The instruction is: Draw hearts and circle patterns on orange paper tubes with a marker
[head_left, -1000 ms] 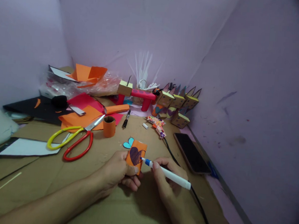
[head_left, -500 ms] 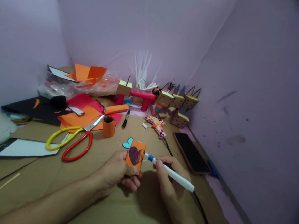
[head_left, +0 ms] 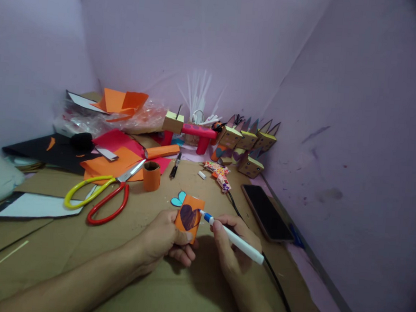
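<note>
My left hand grips an orange paper-covered tube by its lower end, thumb on the front. A dark purple heart is coloured on its face. My right hand is closed around a white marker with a blue collar; its tip touches the orange surface at the heart's right side. Blue paper petals outlined in black show just beyond the tube's upper left. Farther off stands another short orange tube.
Scissors with yellow and red handles lie left. A phone rests at right, near a floral-patterned glue gun with a black cord. Behind are a black pen, orange paper and several cardboard animal heads.
My right hand and the marker have shifted slightly left, bringing the tip onto the tube. The tube and my left hand stay almost in place.
</note>
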Demonstrator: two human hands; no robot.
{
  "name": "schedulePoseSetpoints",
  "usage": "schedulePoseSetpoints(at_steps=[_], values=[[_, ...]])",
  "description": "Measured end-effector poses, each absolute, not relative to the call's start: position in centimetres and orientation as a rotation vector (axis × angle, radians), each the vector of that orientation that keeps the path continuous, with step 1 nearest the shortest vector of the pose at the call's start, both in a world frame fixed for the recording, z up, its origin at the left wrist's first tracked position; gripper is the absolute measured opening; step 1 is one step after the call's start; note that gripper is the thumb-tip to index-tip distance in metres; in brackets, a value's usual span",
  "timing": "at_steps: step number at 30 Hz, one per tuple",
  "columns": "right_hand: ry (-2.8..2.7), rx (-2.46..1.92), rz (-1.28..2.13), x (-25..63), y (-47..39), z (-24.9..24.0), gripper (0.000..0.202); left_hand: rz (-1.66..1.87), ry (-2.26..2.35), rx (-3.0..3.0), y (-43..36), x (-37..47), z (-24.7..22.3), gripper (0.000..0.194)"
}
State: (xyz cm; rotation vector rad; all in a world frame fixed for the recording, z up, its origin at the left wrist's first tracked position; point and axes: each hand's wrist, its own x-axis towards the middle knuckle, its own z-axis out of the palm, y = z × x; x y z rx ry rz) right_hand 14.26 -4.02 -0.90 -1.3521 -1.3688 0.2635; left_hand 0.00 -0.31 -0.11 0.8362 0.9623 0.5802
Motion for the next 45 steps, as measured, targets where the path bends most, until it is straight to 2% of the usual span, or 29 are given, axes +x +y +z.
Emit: schedulePoseSetpoints(at_steps=[15, 24, 30, 39, 45], values=[[-1.467, -1.329, 0.388, 14.4, -4.6, -0.3, 0.023, 0.588, 0.975, 0.838, -0.3, 0.0, 0.2, 0.022], [-1.199, -1.159, 0.544, 14.6, -3.9, -1.8, 0.034, 0.603, 0.972, 0.83, -0.4, 0.0, 0.1, 0.026], [-1.056, -1.228, 0.507, 14.2, -3.8, -1.1, 0.017, 0.604, 0.982, 0.821, -0.3, 0.0, 0.1, 0.024], [-1.166, -1.328, 0.542, 15.3, -4.0, -1.4, 0.02, 0.617, 0.976, 0.802, -0.3, -0.2, 0.0, 0.026], [-1.299, -1.309, 0.41, 15.3, -4.2, -1.2, 0.017, 0.595, 0.964, 0.812, -0.2, -0.1, -0.1, 0.024]])
